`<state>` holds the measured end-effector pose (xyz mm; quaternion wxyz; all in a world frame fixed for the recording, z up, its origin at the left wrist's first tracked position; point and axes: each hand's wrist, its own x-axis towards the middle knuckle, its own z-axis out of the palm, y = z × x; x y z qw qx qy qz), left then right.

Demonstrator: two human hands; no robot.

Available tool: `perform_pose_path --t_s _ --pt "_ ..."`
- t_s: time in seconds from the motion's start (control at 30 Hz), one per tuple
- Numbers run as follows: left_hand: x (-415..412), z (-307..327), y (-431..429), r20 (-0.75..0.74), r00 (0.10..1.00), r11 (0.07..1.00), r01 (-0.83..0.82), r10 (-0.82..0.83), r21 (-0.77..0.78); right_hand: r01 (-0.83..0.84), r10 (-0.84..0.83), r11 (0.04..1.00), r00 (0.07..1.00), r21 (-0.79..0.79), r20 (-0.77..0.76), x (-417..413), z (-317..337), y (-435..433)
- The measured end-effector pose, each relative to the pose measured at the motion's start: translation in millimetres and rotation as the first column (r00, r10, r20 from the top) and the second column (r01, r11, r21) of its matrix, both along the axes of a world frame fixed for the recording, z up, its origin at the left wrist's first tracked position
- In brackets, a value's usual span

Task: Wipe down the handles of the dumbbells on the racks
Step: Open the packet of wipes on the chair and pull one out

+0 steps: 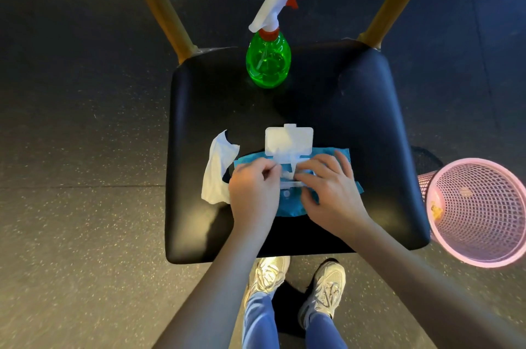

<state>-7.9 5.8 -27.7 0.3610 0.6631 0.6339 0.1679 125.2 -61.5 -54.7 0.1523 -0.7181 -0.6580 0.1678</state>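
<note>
We are looking down on a black chair seat (355, 109) that serves as our work stand. The dumbbells and their racks are not in view, so no handle is being wiped yet. This looks like the supply step.

At the near middle of the seat lies a blue pack of wipes (290, 208). Its white lid (289, 139) is flipped open toward the seat's far edge, which leaves the opening free. Our right hand (330, 192) lies over the pack with its fingers stretched out and the tips at the opening. We judge it is pressing the pack down so the pack does not lift. Our left hand (253, 192) is curled, with thumb and forefinger pinching a new wipe (286, 175) at the opening, ready to draw it out.

A loose wipe (217, 169) lies crumpled on the seat's left side, partly over the edge and just beside the left hand. We cannot tell whether it is used or fresh.

A green spray bottle (268, 61) stands upright at the far edge of the seat, well away from the hands but within reach. A pink mesh bin (489, 220) sits on the floor off the seat's right side, handy for spent wipes. Our shoes (267, 274) are at the seat's near edge.
</note>
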Motion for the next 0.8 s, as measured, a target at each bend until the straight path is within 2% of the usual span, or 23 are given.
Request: perform_pose_path --t_s 0.07,0.17,0.23,0.33,0.4,0.47,0.53,0.6,0.7,0.8 --pt "4 3 2 0.045 0.996 0.993 -0.076 0.080 -0.090 -0.018 0.018 0.999 1.000 0.043 0.004 -4 1 -4" --pt "5 3 0 0.052 0.993 0.991 -0.101 0.106 -0.082 -0.022 0.019 0.995 0.999 0.100 0.032 -8 -4 -10" --pt "3 1 -3 0.033 0.998 0.998 -0.058 0.059 -0.028 -0.032 0.026 0.994 0.998 0.103 0.063 -9 -8 -12" --pt "-5 -5 -4 -0.007 0.999 0.999 0.042 -0.042 -0.002 -0.067 0.068 0.998 0.994 -0.016 0.082 -12 -8 -7" --pt "-9 -8 -1 0.039 0.995 0.994 0.090 -0.088 -0.067 -0.036 0.036 0.999 0.999 -0.036 0.013 -12 -3 -6" --pt "-10 -6 2 0.080 0.987 0.979 0.146 -0.136 -0.141 0.103 -0.099 0.994 0.989 0.028 -0.108 -7 4 -10" --pt "-10 -6 1 -0.017 0.972 0.966 0.230 -0.233 -0.119 0.272 -0.253 0.960 0.944 0.067 -0.210 1 13 -10" --pt "-11 -9 -2 -0.214 0.903 0.927 0.371 -0.373 -0.052 0.364 -0.360 0.931 0.896 -0.036 -0.258 8 21 -2" --pt "-13 -13 -7 -0.329 0.829 0.885 0.463 -0.452 -0.048 0.254 -0.299 0.939 0.936 -0.233 -0.184 13 25 16" --pt "-18 -12 -9 -0.315 0.812 0.865 0.496 -0.491 -0.070 0.119 -0.168 0.949 0.974 -0.292 -0.150 6 23 16"
